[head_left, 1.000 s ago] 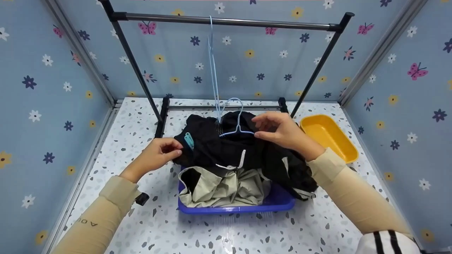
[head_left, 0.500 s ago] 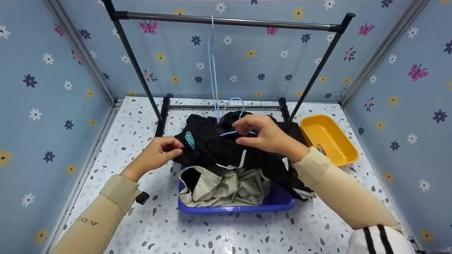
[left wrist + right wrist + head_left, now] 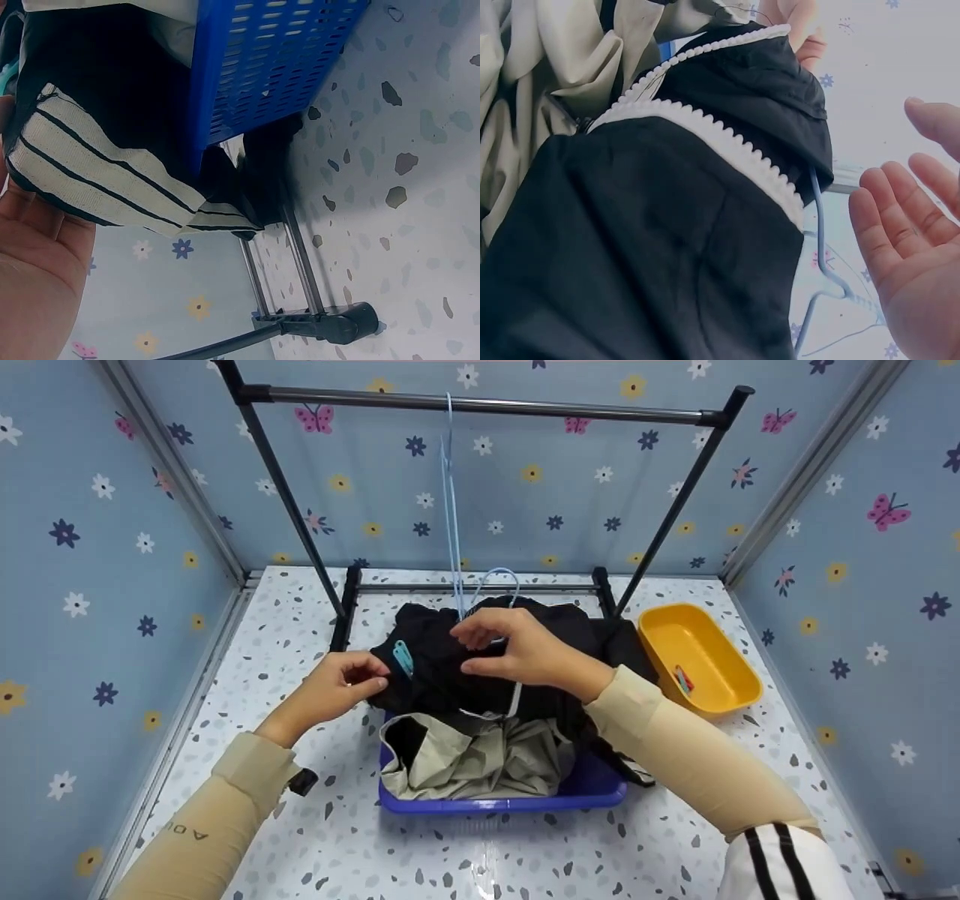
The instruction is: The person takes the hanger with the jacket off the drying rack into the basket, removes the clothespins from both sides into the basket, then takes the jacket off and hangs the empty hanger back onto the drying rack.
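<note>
A black garment lies over a blue basket, on top of a beige garment. My left hand pinches the black garment's left edge, beside a teal clip fastened there; white striped trim shows under that edge in the left wrist view. A light blue hanger goes into the garment's opening. Over its middle, my right hand hovers with fingers loosely bent and holding nothing, partly hiding the hanger. In the right wrist view that hand is apart from the cloth.
Behind the basket stands a dark rack, with other light blue hangers hanging from its bar. To the right is a yellow tray holding small red and teal clips. A small black object lies near my left wrist.
My right hand has moved left from the right of the hanger across the garment's middle, uncovering the small clips in the tray. My left hand has stayed at the edge.
</note>
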Available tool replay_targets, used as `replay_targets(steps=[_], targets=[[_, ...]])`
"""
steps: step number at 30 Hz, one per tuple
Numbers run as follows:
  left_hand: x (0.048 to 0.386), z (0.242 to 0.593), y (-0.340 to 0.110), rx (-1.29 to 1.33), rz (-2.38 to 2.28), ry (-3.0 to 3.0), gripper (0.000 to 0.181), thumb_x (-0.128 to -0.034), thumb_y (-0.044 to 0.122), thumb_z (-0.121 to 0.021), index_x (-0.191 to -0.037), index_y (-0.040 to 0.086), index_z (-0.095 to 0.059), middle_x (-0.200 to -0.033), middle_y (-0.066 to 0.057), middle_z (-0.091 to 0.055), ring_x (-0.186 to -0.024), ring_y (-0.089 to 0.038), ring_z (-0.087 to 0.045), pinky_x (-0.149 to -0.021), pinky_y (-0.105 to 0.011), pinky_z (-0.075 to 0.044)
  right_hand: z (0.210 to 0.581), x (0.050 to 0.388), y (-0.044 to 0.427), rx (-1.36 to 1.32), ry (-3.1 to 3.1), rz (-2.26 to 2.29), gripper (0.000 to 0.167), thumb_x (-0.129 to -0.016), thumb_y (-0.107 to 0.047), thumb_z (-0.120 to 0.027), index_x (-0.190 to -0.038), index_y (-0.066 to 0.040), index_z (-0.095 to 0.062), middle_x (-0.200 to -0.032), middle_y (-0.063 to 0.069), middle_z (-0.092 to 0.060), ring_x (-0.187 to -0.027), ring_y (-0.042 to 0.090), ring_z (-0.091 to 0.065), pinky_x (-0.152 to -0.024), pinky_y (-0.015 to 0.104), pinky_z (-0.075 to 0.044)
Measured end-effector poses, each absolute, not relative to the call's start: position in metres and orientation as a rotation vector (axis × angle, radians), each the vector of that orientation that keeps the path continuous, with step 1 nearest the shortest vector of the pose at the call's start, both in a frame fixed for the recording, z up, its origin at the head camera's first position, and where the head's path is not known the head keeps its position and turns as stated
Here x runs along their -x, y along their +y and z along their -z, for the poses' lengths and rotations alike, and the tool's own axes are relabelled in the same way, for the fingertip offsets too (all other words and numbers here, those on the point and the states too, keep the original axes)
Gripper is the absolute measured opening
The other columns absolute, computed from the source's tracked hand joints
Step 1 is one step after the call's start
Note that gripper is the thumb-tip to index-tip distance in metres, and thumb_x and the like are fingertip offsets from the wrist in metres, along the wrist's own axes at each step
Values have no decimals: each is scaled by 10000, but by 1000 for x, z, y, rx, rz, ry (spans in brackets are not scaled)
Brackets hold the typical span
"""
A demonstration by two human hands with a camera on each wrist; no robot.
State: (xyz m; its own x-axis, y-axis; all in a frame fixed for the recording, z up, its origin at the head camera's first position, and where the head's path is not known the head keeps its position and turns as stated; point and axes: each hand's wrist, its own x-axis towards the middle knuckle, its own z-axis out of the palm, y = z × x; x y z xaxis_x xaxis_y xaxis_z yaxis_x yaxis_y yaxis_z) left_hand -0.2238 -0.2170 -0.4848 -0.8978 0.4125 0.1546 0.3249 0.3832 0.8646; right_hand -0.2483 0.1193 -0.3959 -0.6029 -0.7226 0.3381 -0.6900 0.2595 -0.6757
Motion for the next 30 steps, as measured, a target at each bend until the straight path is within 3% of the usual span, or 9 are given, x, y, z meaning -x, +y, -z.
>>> replay_targets(steps=[15, 24, 30], targets=[[224, 484, -216, -696, -1588, 2520, 81, -1034, 60, -715, -1047, 13, -780, -972, -120, -729, -811, -119, -616, -740, -222, -537, 399, 262, 84, 1260, 2450, 1239, 458, -941, -140, -864, -1340, 22, -707, -1199, 194, -755, -1088, 315, -722, -998, 402, -590], [224, 484, -216, -713, -1605, 2528, 69, -1021, 36, -716, -1032, 19, -781, -969, -79, -732, -810, -109, -630, -743, -223, -548, 401, 272, 64, 1162, 2426, 1180, 526, -942, -153, -870, -1396, 29, -676, -1250, 175, -743, -1147, 300, -707, -1037, 359, -571], [224, 483, -216, -711, -1608, 2504, 83, -1031, 45, -712, -1054, 9, -783, -995, -134, -738, -821, -101, -634, -754, -223, -547, 406, 277, 52, 1144, 2435, 1060, 570, -944, -194, -874, -1431, 11, -659, -1270, 147, -745, -1165, 275, -700, -1042, 346, -567]])
